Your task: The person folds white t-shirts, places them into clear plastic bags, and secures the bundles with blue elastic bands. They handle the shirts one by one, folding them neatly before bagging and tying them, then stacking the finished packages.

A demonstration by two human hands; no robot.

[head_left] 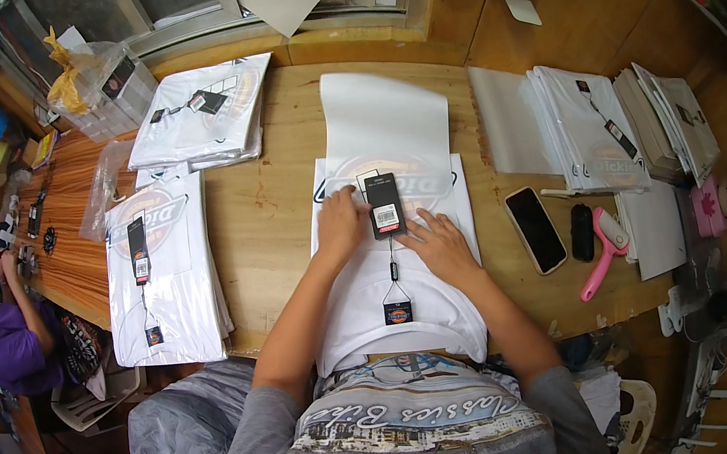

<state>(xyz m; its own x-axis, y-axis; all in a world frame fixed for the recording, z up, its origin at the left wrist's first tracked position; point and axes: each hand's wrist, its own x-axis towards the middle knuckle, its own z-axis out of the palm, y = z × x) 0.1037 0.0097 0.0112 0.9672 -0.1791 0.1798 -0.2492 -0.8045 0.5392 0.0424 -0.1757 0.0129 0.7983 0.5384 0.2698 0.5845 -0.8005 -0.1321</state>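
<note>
A folded white T-shirt point(421, 298) lies in front of me, its collar toward my body. A translucent sheet point(385, 116) lies over its far part and extends beyond it, with a printed logo showing through. A black hang tag point(384, 198) with a white label rests on the shirt, corded to a small black square tag point(398, 313) near the collar. My left hand point(341, 226) is open at the hang tag's left side, fingertips near the sheet's edge. Flat on the shirt just right of the hang tag lies my right hand point(438, 244), open with fingers spread.
Bagged white shirts lie in stacks at left point(173, 302), far left point(189, 126) and right point(586, 114). A phone point(536, 231), a black case point(581, 232) and a pink-handled lint roller point(609, 248) sit to my right. A person in purple point(15, 345) works at far left.
</note>
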